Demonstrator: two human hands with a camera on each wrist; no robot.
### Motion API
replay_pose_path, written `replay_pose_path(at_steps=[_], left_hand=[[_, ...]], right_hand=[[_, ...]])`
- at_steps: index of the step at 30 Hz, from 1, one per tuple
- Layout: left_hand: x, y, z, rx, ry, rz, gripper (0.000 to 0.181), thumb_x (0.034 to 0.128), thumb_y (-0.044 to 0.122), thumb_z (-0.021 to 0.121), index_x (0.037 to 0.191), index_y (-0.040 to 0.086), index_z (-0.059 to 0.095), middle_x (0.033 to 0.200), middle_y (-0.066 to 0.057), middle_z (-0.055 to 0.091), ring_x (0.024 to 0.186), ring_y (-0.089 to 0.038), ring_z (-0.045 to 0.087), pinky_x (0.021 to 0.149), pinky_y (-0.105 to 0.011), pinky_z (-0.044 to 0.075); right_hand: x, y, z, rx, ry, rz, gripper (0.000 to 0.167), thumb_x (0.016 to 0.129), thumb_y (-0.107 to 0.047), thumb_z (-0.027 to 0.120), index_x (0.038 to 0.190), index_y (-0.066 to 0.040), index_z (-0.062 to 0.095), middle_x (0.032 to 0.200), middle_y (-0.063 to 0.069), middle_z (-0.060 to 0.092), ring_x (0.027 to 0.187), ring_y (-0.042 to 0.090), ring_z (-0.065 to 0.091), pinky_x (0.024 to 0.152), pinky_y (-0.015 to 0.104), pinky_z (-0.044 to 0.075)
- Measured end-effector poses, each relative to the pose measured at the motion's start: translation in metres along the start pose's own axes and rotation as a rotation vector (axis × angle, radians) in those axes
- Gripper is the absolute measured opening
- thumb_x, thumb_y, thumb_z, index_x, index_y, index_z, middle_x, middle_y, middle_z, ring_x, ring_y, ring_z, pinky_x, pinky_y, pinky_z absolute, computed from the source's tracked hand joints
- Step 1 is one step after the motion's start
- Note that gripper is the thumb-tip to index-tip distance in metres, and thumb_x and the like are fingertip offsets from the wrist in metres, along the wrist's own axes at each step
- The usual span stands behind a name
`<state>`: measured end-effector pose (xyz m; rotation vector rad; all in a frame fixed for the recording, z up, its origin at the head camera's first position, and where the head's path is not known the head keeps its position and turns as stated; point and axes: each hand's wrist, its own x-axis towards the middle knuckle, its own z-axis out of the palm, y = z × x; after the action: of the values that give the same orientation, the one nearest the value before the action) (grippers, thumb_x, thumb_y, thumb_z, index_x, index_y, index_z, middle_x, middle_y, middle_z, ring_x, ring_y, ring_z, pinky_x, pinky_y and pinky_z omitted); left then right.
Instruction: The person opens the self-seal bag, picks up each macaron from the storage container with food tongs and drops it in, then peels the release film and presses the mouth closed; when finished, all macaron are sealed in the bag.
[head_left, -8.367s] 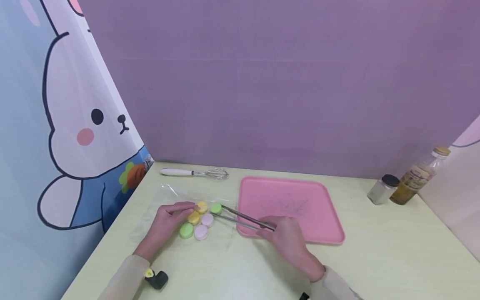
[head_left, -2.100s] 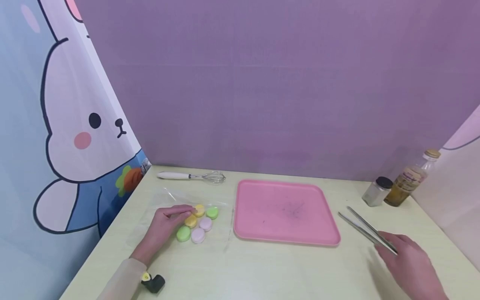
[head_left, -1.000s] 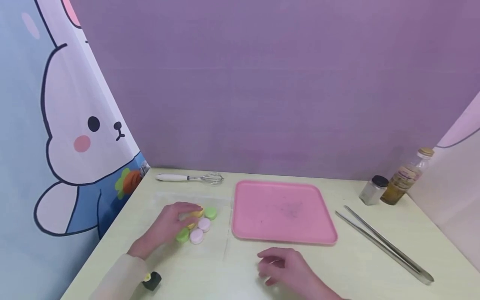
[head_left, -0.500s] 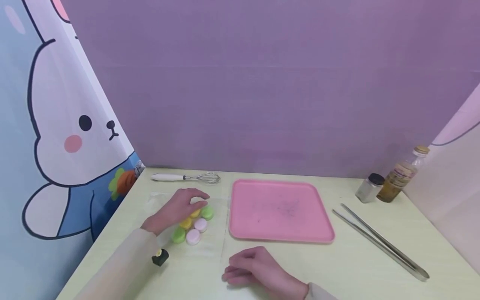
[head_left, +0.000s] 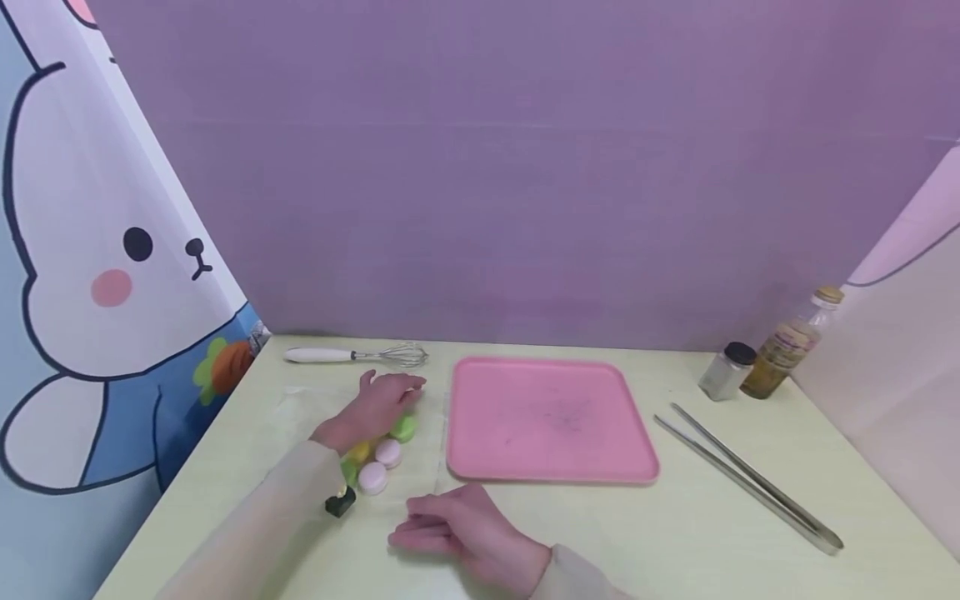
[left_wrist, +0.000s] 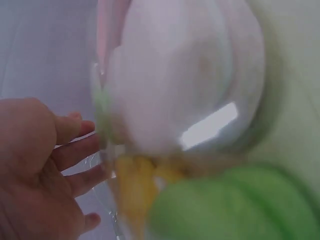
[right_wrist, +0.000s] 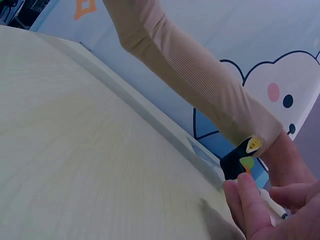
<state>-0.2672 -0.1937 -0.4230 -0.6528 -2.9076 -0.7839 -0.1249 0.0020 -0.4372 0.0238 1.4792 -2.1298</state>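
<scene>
In the head view my left hand [head_left: 382, 404] is over the far side of a clear bag holding green [head_left: 403, 428], yellow [head_left: 360, 452] and pale pink [head_left: 372, 478] round pieces. Its fingers are spread loosely in the left wrist view, with a pink piece [left_wrist: 190, 75] and a green one [left_wrist: 225, 210] close to the camera; whether they touch the bag is unclear. My right hand [head_left: 472, 533] is nearer the front, to the right of the bag's near edge, fingers extended and holding nothing. Metal tongs [head_left: 750, 479] lie on the table at the right.
A pink tray [head_left: 551, 477] lies in the middle of the table [head_left: 675, 567]. Behind the bag is a whisk [head_left: 318, 355] with a white handle. A black-lidded jar [head_left: 723, 377] and a corked bottle [head_left: 776, 358] stand at the back right.
The right hand let go of the tongs, which now lie on the table, and moved left towards the bag. The left hand left the yellow pieces and shifted to the bag's far side.
</scene>
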Motion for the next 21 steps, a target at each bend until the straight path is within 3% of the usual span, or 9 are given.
replay_pose_path(at_steps=[4,10,16,21], left_hand=[[0.001,0.001,0.003,0.011,0.007,-0.016,0.03,0.1016,0.008,0.06,0.131,0.003,0.064,0.114,-0.007,0.074,0.116,-0.031,0.064,0.112,-0.072,0.012],[0.0,0.007,-0.001,0.006,0.072,-0.013,0.023,0.0953,0.007,0.069,0.118,0.007,0.072,0.095,0.001,0.075,0.1,-0.025,0.067,0.109,-0.069,0.019],[-0.003,0.007,-0.003,0.015,0.102,0.0,0.01,0.0919,0.01,0.075,0.1,0.013,0.079,0.087,0.008,0.07,0.088,-0.017,0.064,0.107,-0.06,0.027],[-0.009,0.004,-0.009,0.045,0.176,0.038,0.007,0.0911,0.01,0.075,0.095,0.015,0.08,0.084,0.009,0.069,0.081,-0.016,0.064,0.095,-0.054,0.039]], right_hand=[[0.005,0.003,0.009,0.01,0.037,0.01,0.019,0.09,0.0,0.07,0.099,0.015,0.065,0.084,0.025,0.071,0.087,0.039,0.073,0.081,0.04,0.061],[0.006,0.009,0.015,-0.022,0.075,0.01,0.011,0.09,0.006,0.065,0.096,0.015,0.065,0.083,0.027,0.071,0.085,0.038,0.074,0.078,0.038,0.062],[0.003,0.007,0.012,-0.04,0.046,0.006,0.013,0.09,0.005,0.066,0.097,0.015,0.065,0.084,0.027,0.071,0.083,0.036,0.074,0.078,0.038,0.062],[0.001,0.002,0.006,-0.083,-0.003,-0.028,0.014,0.09,0.003,0.067,0.095,0.015,0.066,0.084,0.028,0.072,0.081,0.036,0.075,0.075,0.04,0.063]])
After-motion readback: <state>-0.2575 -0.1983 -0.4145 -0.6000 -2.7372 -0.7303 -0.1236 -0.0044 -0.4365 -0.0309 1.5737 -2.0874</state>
